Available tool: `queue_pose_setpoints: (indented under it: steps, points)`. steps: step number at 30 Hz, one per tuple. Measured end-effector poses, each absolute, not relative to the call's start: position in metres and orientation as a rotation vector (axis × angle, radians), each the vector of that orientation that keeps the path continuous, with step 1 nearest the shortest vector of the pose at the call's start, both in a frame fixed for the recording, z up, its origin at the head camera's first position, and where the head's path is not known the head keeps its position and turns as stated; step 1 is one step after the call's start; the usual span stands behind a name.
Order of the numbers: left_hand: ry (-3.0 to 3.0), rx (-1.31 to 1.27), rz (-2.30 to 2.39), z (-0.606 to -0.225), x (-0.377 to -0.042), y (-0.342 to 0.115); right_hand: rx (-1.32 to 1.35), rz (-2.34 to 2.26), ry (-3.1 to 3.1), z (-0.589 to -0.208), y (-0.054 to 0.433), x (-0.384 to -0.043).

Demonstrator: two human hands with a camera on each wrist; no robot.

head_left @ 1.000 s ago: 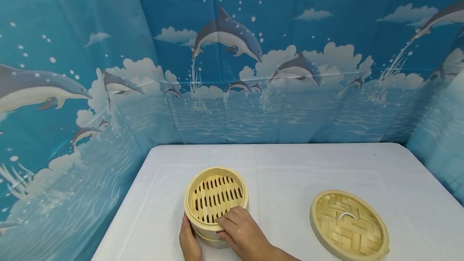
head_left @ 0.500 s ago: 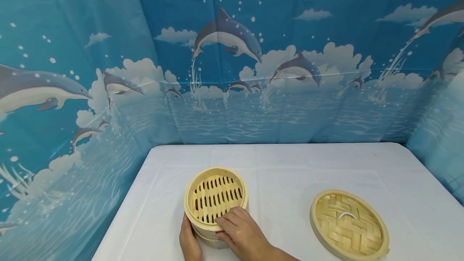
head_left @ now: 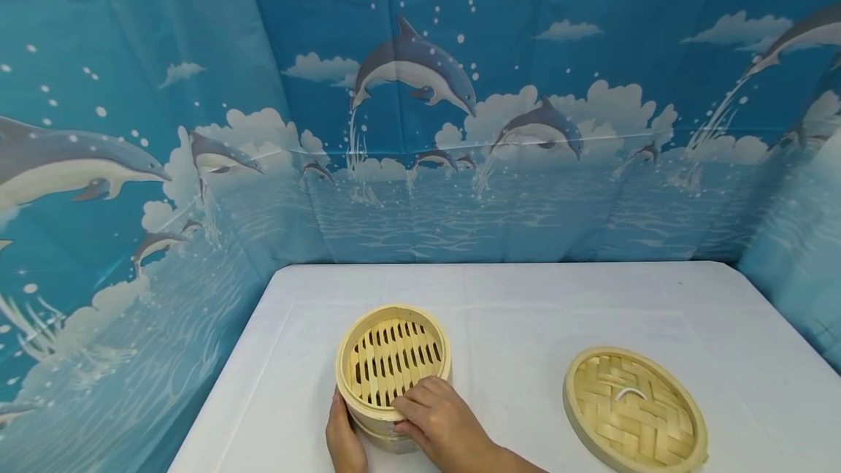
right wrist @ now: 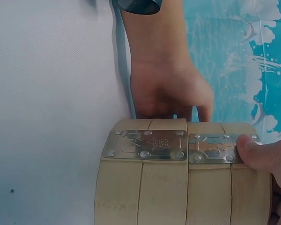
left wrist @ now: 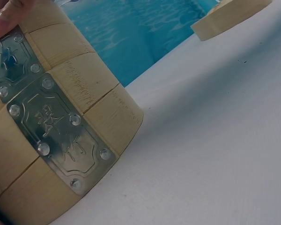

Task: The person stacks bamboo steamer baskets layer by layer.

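Note:
A two-tier bamboo steamer (head_left: 377, 422) stands on the white table, its slatted floor (head_left: 388, 356) showing from above. My right hand (head_left: 447, 422) pinches the near rim of the upper tier, fingers over the edge and thumb (right wrist: 255, 152) against the outside. Metal plates (left wrist: 61, 136) with embossed characters and rivets are fixed to the outer walls of both tiers. My left hand (head_left: 344, 436) holds the steamer at its left side; in the right wrist view the same left hand (right wrist: 171, 91) reaches behind the wall, which hides its fingertips.
The round woven bamboo lid (head_left: 634, 411), with a small white loop handle, lies to the right on the white tablecloth (head_left: 512, 327). Blue curtains (head_left: 420, 217) printed with dolphins enclose the table at the back and sides.
The whole head view has shifted down very slightly. Both hands, the steamer and the lid keep the same places relative to each other.

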State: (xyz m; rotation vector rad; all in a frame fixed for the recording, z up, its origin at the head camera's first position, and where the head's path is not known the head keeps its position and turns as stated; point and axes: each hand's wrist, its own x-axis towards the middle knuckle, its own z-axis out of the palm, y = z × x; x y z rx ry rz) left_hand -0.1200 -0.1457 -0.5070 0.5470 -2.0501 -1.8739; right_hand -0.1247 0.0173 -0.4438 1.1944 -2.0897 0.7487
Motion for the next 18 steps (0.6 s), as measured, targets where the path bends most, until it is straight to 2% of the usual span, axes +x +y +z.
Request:
queue_pose_setpoints:
  steps: [11, 18]
  points:
    - [-2.026, 0.524, -1.868, -0.507, -0.119, -0.148, 1.219, 0.711, -2.095, -0.443, 0.019, -0.125]
    - [-2.032, 0.537, -1.885, -0.51, -0.12, -0.147, 1.207, 0.677, -2.125, -0.422, 0.051, -0.132]
